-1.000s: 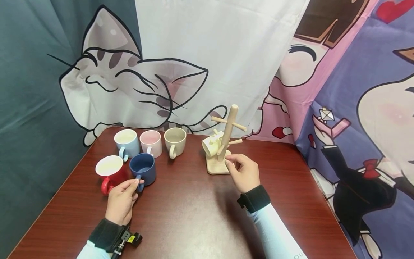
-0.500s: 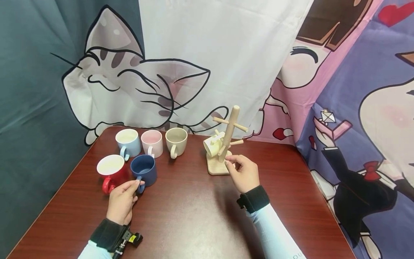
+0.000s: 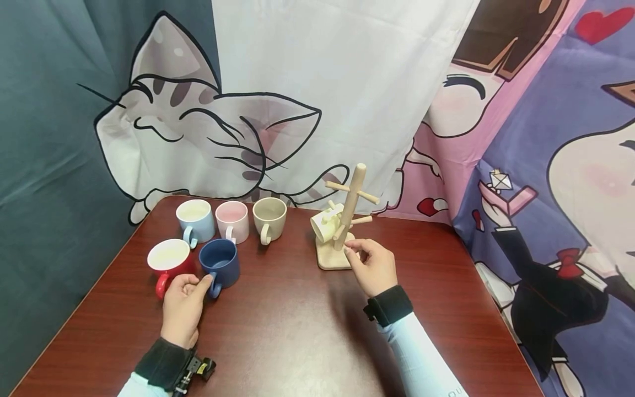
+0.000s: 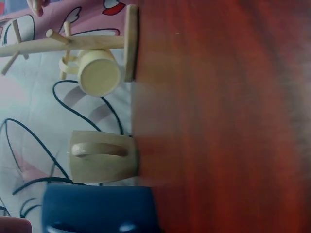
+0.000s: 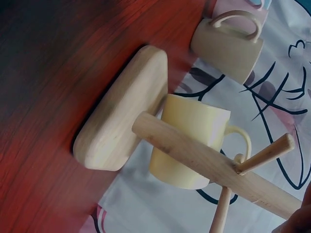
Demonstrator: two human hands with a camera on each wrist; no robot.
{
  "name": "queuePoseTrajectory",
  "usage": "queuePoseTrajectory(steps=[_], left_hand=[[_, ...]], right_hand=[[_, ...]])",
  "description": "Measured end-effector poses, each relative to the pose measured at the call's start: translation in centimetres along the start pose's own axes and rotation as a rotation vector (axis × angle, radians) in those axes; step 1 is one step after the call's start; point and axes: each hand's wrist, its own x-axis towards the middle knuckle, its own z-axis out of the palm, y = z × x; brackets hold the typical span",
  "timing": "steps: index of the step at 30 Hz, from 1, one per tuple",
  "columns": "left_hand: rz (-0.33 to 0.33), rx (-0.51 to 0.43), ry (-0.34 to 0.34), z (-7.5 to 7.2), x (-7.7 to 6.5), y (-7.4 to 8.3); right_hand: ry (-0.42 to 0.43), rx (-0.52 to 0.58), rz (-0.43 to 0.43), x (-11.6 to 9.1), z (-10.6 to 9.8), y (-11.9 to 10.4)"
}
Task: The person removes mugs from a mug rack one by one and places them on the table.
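Note:
My left hand (image 3: 182, 311) is beside the dark blue mug (image 3: 220, 263), its thumb tip right at the mug's handle (image 3: 215, 285) and its index finger bent back. The handle shows uncovered. In the left wrist view, a fingertip (image 4: 14, 224) is close to the blue mug (image 4: 99, 208). My right hand (image 3: 373, 266) hovers in front of the wooden mug tree (image 3: 353, 204), fingers loosely bent with nothing between them. A pale yellow mug (image 3: 324, 225) hangs by its handle on a low peg of the tree, tilted.
A red mug (image 3: 171, 260) stands left of the blue one. Behind them are a light blue mug (image 3: 197, 225), a pink mug (image 3: 233, 220) and a beige mug (image 3: 269, 220). Upper pegs (image 3: 369, 197) jut from the post. A printed curtain (image 3: 278, 55) backs the table (image 3: 288, 331).
My left fingers have let go of the blue mug's handle and drawn slightly left. The blue mug stays in place. My right hand has hardly moved.

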Motion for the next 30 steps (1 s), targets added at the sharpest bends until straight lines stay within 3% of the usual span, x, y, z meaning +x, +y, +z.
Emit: queuePoseTrajectory(steps=[5,13,21,30], left_hand=[[0.02,0.003,-0.042,0.3,-0.1,2.1],[0.078,-0.102,-0.147,1.8,0.2,4.9],[0.113,-0.112,-0.221,4.0,0.1,5.9],[0.133,-0.098,-0.265,5.3,0.0,6.0]], right_hand=[[-0.017,-0.019,-0.009,0.5,0.5,0.2],[-0.067,-0.067,0.011,1.7,1.7,0.3],[-0.085,-0.08,0.044,2.5,2.5,0.4],[-0.072,-0.119,0.008,3.1,3.1,0.4]])
